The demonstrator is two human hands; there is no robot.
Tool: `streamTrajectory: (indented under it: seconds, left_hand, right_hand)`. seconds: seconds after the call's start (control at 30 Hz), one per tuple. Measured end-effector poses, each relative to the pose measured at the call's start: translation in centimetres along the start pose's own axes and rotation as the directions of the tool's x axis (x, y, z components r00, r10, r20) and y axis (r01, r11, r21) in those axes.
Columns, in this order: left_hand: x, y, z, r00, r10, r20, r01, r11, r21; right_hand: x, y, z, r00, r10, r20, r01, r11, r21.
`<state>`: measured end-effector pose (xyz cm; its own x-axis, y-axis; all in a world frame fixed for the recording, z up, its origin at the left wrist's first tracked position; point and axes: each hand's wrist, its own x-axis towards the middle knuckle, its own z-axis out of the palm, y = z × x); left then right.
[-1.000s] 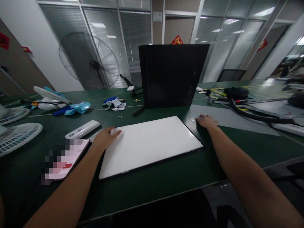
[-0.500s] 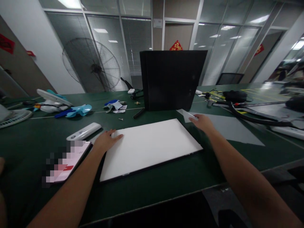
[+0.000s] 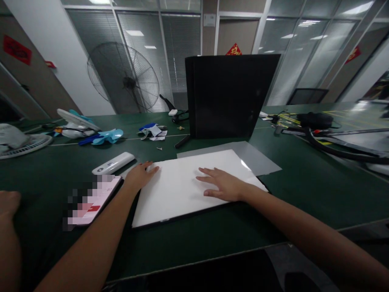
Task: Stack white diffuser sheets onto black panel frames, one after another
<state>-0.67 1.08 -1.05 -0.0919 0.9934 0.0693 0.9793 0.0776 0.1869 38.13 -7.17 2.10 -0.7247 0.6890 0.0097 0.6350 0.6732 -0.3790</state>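
A flat white rectangular panel (image 3: 173, 190) with a thin dark edge lies on the green table. My left hand (image 3: 141, 174) rests at its far left corner, thumb stretched over the white face and fingers along the edge. Over the right half, my right hand (image 3: 223, 184) is open with fingers spread, palm down; whether it presses on the surface I cannot tell. A translucent grey sheet (image 3: 258, 158) shows beyond the panel's far and right edges. How the two overlap is unclear. A bright reflection lies near the panel's right side.
A phone (image 3: 101, 198) and a white oblong device (image 3: 114, 163) lie left of the panel. Behind it stands a large black box-like case (image 3: 227, 97). Another person's hand (image 3: 9, 202) is at the left edge. Cables and a black hose (image 3: 331, 150) occupy the right side.
My right hand has let go of the translucent sheet and moved left over the panel, its fingers now spread. The sheet has shifted left, close behind the panel. My left hand stays at the corner.
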Motion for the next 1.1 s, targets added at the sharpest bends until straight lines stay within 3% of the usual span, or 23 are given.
streamTrajectory:
  seconds: [0.1, 0.17, 0.23, 0.33, 0.43, 0.53, 0.73, 1.1]
  left_hand:
    - [0.2, -0.3, 0.2, 1.0, 0.01, -0.003, -0.01, 1.0, -0.016]
    - [0.3, -0.3, 0.3, 1.0, 0.017, -0.006, -0.017, 1.0, -0.013]
    - [0.2, -0.2, 0.2, 1.0, 0.015, -0.001, -0.015, 1.0, -0.005]
    - [0.0, 0.1, -0.2, 1.0, -0.007, 0.022, 0.007, 1.0, -0.001]
    - [-0.1, 0.3, -0.4, 0.999, -0.008, 0.031, 0.008, 1.0, -0.002]
    - [-0.1, 0.2, -0.3, 1.0, 0.001, 0.018, -0.001, 1.0, -0.005]
    - [0.1, -0.1, 0.0, 1.0, -0.007, 0.016, 0.007, 1.0, -0.025]
    - [0.3, -0.3, 0.1, 1.0, -0.03, 0.007, 0.03, 0.999, -0.027]
  right_hand:
    - [-0.2, -0.8, -0.3, 0.996, -0.087, -0.013, 0.088, 0.993, 0.076]
    - [-0.2, -0.1, -0.5, 0.996, -0.055, -0.07, 0.058, 0.997, 0.044]
    - [-0.3, 1.6, -0.8, 0.986, 0.067, -0.156, -0.08, 0.993, -0.082]
    - [-0.6, 5.0, -1.0, 0.916, 0.295, -0.27, -0.368, 0.888, -0.277]
    - [-1.3, 7.4, -1.2, 0.872, 0.414, -0.263, -0.484, 0.814, -0.323]
    - [-1.6, 7.8, -1.3, 0.893, 0.394, -0.216, -0.446, 0.836, -0.321]
    - [-0.5, 4.7, -0.7, 0.956, 0.25, -0.156, -0.29, 0.886, -0.361]
    - [-0.1, 2.2, -0.2, 0.965, 0.221, -0.143, -0.26, 0.887, -0.382]
